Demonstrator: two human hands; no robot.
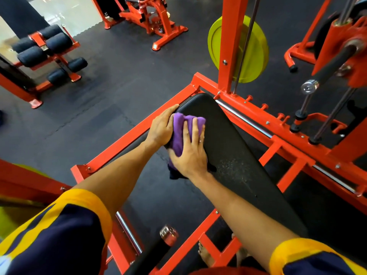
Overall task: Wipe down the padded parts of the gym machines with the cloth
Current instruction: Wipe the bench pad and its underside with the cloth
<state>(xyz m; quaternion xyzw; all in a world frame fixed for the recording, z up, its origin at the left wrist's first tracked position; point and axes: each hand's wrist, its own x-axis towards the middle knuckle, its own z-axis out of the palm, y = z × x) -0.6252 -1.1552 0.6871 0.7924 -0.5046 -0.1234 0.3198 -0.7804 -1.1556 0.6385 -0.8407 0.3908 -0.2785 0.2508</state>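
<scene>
I cannot see the left hand's [161,128] fingertips. They slip in by the purple cloth [178,133] at the pad's edge, so I cannot tell if that hand holds anything. The right hand [189,153] lies flat on the cloth, fingers spread, pressing it onto the far end of the long black pad [234,161]. The right arm hides the pad's near end. The pad sits in a red frame [119,143] on a dark rubber floor [119,80]. A yellow-green weight plate [256,52] hangs behind. Black roller pads [57,42] stand far left.
</scene>
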